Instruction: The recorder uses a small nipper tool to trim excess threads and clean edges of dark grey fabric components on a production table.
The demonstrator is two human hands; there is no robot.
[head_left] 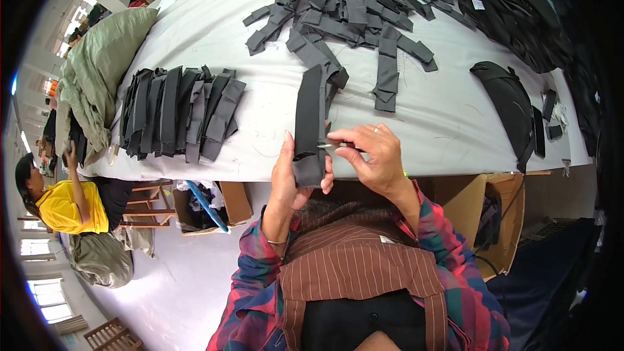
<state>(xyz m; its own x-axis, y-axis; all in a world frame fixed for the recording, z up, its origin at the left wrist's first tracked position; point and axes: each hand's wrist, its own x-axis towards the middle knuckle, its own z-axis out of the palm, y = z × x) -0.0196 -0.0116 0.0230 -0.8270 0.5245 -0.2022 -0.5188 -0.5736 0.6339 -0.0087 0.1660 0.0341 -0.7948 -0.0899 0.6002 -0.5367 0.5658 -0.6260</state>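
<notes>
In the head view, I see the left hand [285, 172] half curled around the lower part of 1 dark fabric strip [308, 110] at the near edge of the white table [442, 136]. The right hand [377, 156] pinches a small metal tool [336, 145], tip at the strip's right edge. Beyond lies a heap of dark strips [354, 10]; leftward, a row of strips [172, 114].

Bright windows [51, 301] at left, pale glossy floor [172, 273], white-covered table [432, 140]

The dark grey fabric strip [308, 114] is long and flat, reaching toward twelve o'clock, folded near six o'clock; at its three o'clock edge, a small metal tool [329, 145] points to nine o'clock
</notes>
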